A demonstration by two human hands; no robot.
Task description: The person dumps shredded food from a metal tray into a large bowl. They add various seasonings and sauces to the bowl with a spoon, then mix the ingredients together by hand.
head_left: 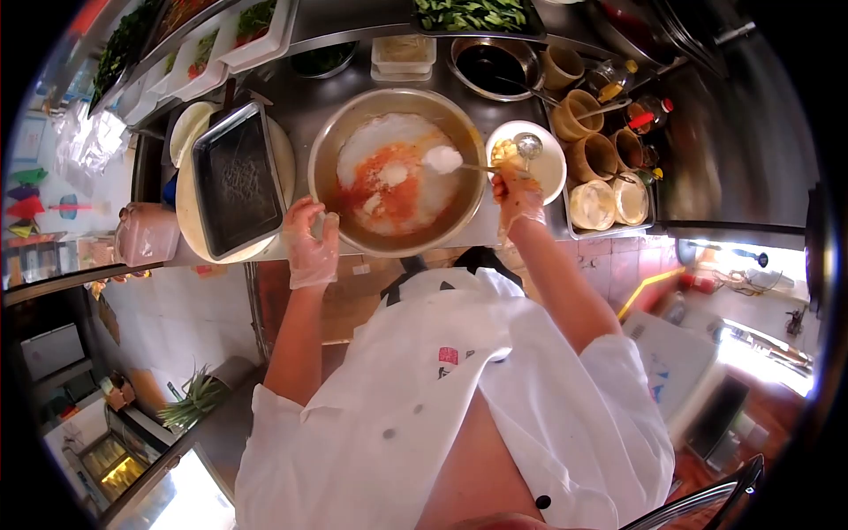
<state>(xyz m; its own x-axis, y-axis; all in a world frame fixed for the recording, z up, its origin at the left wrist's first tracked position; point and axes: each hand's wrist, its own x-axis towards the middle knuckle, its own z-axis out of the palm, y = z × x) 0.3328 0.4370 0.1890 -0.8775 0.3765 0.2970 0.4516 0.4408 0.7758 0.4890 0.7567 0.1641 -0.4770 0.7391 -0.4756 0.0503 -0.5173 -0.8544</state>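
My right hand (519,199), in a clear plastic glove, grips a spoon (477,168) heaped with white powder (443,159). The spoon reaches over a large metal bowl (325,163). Inside it lie a pale, whitish mass (424,208), an orange-red patch (367,181) and small white heaps (392,174). Gloved too, my left hand (311,243) is beside the bowl's lower left rim, thumb and fingers apart, holding nothing; whether it touches the rim I cannot tell. Just beyond my right hand stands a white bowl (552,172) with yellowish chopped bits (505,152) and a small ladle (528,146).
On the left, a dark rectangular tray (234,185) rests on a round board (284,159). Brown pots (579,115), bottles (614,81) and cream-coloured tubs (594,205) crowd the right. Behind are a bowl of dark liquid (490,69) and a tray of cut greens (477,16).
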